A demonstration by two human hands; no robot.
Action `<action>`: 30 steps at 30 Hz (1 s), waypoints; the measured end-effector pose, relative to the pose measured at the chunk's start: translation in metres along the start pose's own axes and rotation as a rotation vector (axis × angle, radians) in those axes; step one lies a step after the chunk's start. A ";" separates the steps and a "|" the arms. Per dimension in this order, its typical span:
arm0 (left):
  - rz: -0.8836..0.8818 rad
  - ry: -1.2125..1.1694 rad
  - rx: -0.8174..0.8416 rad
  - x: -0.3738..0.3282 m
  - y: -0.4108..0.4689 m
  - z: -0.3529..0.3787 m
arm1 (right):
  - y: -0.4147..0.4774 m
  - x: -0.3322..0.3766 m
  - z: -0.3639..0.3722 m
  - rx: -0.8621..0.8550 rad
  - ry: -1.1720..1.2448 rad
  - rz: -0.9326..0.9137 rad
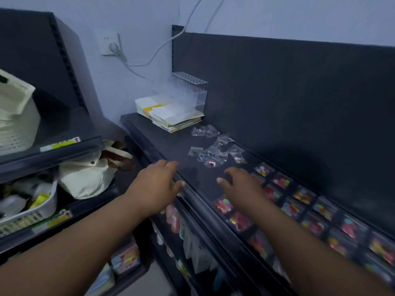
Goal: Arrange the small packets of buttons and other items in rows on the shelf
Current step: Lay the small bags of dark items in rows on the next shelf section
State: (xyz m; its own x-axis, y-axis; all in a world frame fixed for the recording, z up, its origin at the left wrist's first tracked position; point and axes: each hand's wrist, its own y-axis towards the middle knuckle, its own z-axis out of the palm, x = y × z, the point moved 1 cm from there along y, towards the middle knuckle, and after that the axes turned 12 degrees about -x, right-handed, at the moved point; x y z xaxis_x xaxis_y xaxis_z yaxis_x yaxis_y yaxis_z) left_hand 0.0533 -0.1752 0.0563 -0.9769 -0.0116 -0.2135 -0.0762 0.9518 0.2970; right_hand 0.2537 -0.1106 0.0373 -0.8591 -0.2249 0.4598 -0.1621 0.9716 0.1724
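Observation:
A dark shelf (171,144) runs from the back left to the front right. Several clear packets of colourful buttons (303,208) lie in rows on its right part. A loose heap of small clear packets (215,148) sits farther back, in the middle of the shelf. My left hand (159,182) hovers at the shelf's front edge, fingers apart, holding nothing. My right hand (241,184) hangs over the shelf just left of the rows, fingers spread and empty. Both hands are short of the loose heap.
A stack of papers and envelopes (171,114) and a clear acrylic stand (190,90) fill the shelf's back end. A second shelf unit at left holds a cream basket (15,116) and a cloth bag (87,178). Hanging goods (192,242) show below the shelf edge.

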 end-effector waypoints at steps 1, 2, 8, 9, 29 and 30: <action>-0.026 -0.016 0.021 0.003 0.011 0.005 | 0.012 -0.002 0.005 0.008 0.039 0.059; -0.044 -0.021 0.038 0.005 0.022 0.011 | 0.022 -0.004 0.010 0.017 0.075 0.112; -0.174 -0.119 0.090 0.023 0.103 0.041 | 0.080 -0.006 0.043 0.016 0.286 0.411; -0.184 -0.129 0.116 0.026 0.115 0.048 | 0.086 -0.005 0.048 0.019 0.286 0.450; 0.237 -0.207 0.498 0.050 0.263 0.145 | 0.155 0.034 0.109 -0.139 -0.076 0.706; 0.250 -0.221 0.512 0.050 0.264 0.144 | 0.155 0.035 0.111 -0.135 -0.081 0.690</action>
State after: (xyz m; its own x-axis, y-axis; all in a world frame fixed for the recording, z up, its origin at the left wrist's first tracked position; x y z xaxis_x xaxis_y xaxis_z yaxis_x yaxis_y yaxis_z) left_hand 0.0135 0.1195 -0.0094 -0.8839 0.2428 -0.3998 0.3093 0.9446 -0.1101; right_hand 0.1444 0.0403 -0.0162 -0.7785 0.4500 0.4376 0.4893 0.8717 -0.0262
